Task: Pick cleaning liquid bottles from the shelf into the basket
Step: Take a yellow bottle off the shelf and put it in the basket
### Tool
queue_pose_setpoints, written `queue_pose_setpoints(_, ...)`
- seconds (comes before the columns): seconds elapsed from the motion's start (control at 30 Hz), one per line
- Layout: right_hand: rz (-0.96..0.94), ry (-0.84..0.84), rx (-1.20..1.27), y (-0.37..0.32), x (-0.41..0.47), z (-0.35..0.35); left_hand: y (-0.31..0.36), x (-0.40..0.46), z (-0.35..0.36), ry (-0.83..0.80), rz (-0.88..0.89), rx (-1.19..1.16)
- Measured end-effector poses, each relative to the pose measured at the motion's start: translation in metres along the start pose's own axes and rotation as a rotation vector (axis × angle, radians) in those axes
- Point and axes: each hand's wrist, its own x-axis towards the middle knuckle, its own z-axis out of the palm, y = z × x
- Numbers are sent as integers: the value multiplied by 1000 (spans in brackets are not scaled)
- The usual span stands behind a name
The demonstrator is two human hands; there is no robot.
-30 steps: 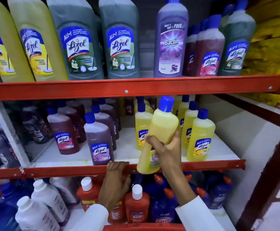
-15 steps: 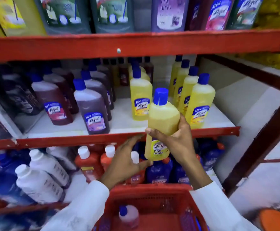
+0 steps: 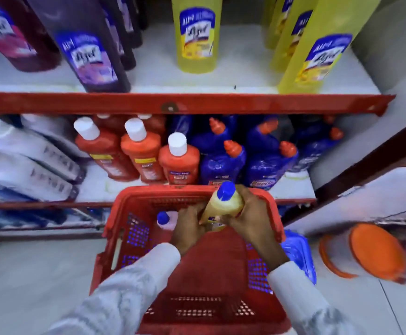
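Yellow bottle (image 3: 223, 206) now down off shelf front, over far end of red basket (image 3: 192, 269), cap up. Both hands wrapped on it: left hand (image 3: 188, 229) & right hand (image 3: 250, 221). Pink bottle (image 3: 167, 220) inside basket, far-left corner.

Both forearms reach forward and downward from the bottom edge of the view, each covered to the wrist by a pale grey-white sleeve, and they converge toward the middle. The left hand (image 3: 189, 228) is seen from the back, knuckles up, its fingers curled inward toward the right. The right hand (image 3: 249, 216) sits just beside it and a little farther forward, its palm turned inward and its fingers wrapped closed, thumb side facing the left hand. The two hands are pressed toward each other, clasped from opposite sides, wrists bent slightly down.
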Motion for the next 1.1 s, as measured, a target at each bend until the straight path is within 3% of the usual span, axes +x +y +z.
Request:
queue_pose_setpoints(0.2,105,-84,-56,58,7,54,-43,4,47,115,-244,35)
queue_pose_setpoints(0.4,171,-141,-50,100,15,90,-103,16,75,169,-296,95)
queue_pose_setpoints(0.57,136,-193,-79,68,17,72,-43,5,45,173,-356,76)
queue_pose_setpoints(0.67,83,-209,-109,52,20,49,-12,-7,21,232,-240,82)
queue_pose_setpoints(0.8,-75,-20,-87,4,22,-3,50,-21,-23,447,75,224)
queue_pose_setpoints(0.97,-390,499,17,-69,31,-73,153,1,-50,667,554,575)
queue_pose_setpoints(1.1,-439,854,23,-94,53,-115,200,30,-54,716,573,783)
